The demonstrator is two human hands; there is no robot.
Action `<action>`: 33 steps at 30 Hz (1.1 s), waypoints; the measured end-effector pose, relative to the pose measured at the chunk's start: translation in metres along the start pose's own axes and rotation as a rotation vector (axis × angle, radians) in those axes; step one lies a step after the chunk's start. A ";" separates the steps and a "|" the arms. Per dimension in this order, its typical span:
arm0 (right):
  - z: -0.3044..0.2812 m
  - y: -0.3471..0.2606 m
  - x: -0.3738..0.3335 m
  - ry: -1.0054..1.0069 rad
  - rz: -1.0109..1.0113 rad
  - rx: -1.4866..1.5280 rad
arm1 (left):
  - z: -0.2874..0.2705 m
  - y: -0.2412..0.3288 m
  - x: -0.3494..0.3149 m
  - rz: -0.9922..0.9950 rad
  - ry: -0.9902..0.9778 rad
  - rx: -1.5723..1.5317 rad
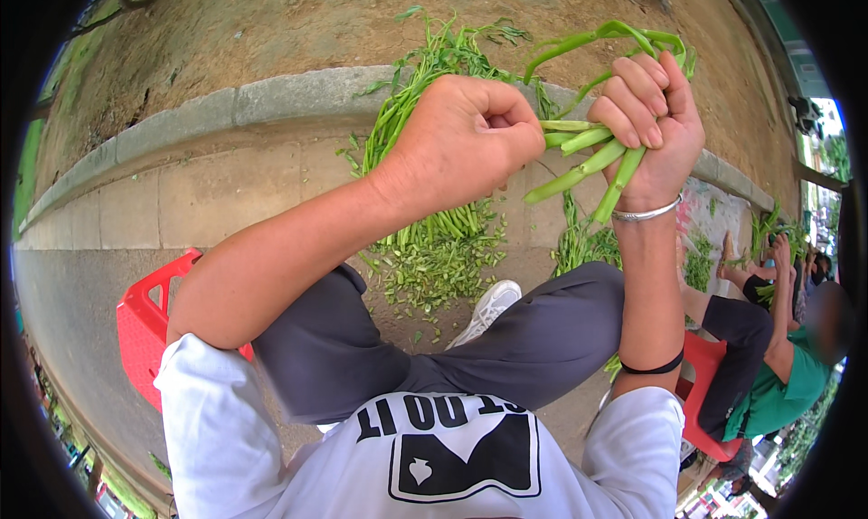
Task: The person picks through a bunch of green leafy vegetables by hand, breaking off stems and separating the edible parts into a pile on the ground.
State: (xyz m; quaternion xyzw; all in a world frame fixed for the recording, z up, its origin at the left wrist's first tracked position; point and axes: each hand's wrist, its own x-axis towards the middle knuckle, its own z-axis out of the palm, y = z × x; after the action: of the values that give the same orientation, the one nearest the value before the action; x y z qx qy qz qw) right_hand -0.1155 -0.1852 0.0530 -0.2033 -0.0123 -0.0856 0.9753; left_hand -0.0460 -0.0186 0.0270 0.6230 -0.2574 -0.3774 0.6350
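Observation:
My right hand (653, 126) is closed round a small bunch of long green leafy-vegetable stems (583, 168), which look like water spinach. Their pale thick ends point left and down toward me, while the thinner tops arch over above the fist. At the end of one stem, the thumb and forefinger of my left hand (457, 144) pinch together. The two hands are raised in front of me, close together. Behind and below the left hand lies a heap of the same greens (389, 126), partly hidden by it. Short cut stem pieces (434, 279) are scattered on the ground between my feet.
A stone curb (289, 101) crosses behind the heap, with bare soil (271, 26) beyond it. More greens (583, 243) lie by my right knee. A red plastic stool (145, 338) shows at left. On the right, a person in green (787, 383) sits on another red stool (701, 383).

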 end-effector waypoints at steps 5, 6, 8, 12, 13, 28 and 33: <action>-0.003 0.003 -0.001 0.013 -0.011 -0.060 | 0.005 -0.002 0.002 -0.136 0.088 -0.104; -0.004 0.004 -0.001 0.018 -0.013 -0.066 | 0.005 -0.003 0.002 -0.142 0.108 -0.127; -0.004 0.003 -0.001 0.015 -0.021 -0.048 | 0.004 -0.003 0.003 -0.150 0.151 -0.171; -0.003 -0.007 -0.002 -0.061 -0.055 -0.016 | -0.017 -0.004 0.014 -0.174 0.216 -0.287; -0.004 -0.008 -0.003 -0.054 -0.064 -0.005 | -0.017 -0.002 0.013 -0.171 0.165 -0.253; -0.004 -0.009 -0.004 -0.107 0.089 0.190 | -0.005 0.009 -0.005 -0.271 -0.316 -0.282; -0.002 -0.008 -0.005 -0.129 0.102 0.187 | -0.007 0.008 -0.003 -0.306 -0.303 -0.328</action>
State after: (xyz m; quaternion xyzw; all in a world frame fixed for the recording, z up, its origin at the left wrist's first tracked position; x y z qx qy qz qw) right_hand -0.1214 -0.1921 0.0538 -0.1169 -0.0727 -0.0210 0.9903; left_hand -0.0404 -0.0125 0.0350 0.4800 -0.1877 -0.5947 0.6170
